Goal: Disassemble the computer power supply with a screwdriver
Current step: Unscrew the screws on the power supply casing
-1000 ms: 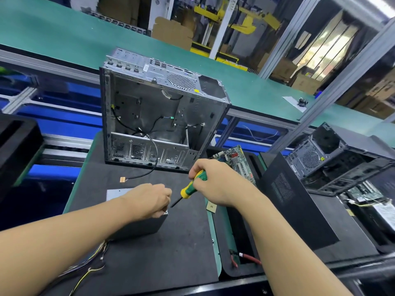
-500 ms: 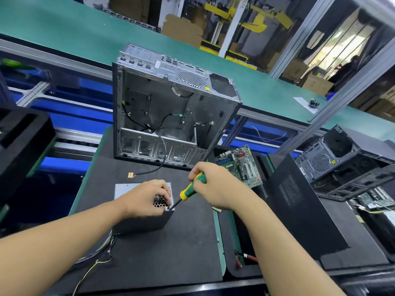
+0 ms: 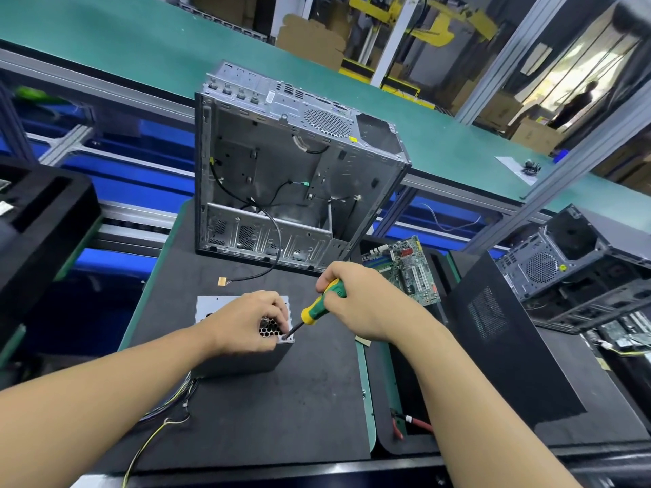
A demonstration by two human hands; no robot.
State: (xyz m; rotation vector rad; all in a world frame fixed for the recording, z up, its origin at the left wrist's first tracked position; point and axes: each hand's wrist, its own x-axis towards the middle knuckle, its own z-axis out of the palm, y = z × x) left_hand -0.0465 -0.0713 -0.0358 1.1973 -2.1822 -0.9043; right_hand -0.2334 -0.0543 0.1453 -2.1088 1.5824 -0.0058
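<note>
The screwdriver (image 3: 318, 304) was clasped in the right grip (image 3: 355, 301), its shaft slanted down-left to a corner screw on the power supply (image 3: 243, 361), which was pressed to the desk (image 3: 281, 417) by the curled left grip (image 3: 246, 325).

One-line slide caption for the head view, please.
Left hand steadies the power supply while the right hand sets a screwdriver tip at its corner, in front of an open case.

1. Empty computer case (image 3: 289, 170) standing upright on the dark tabletop (image 3: 267, 410), side open.
2. Green motherboard (image 3: 405, 269) lying right of the case.
3. Red-handled pliers (image 3: 412, 422) resting in a tray.
4. Second case (image 3: 570, 262) lying far right.
</note>
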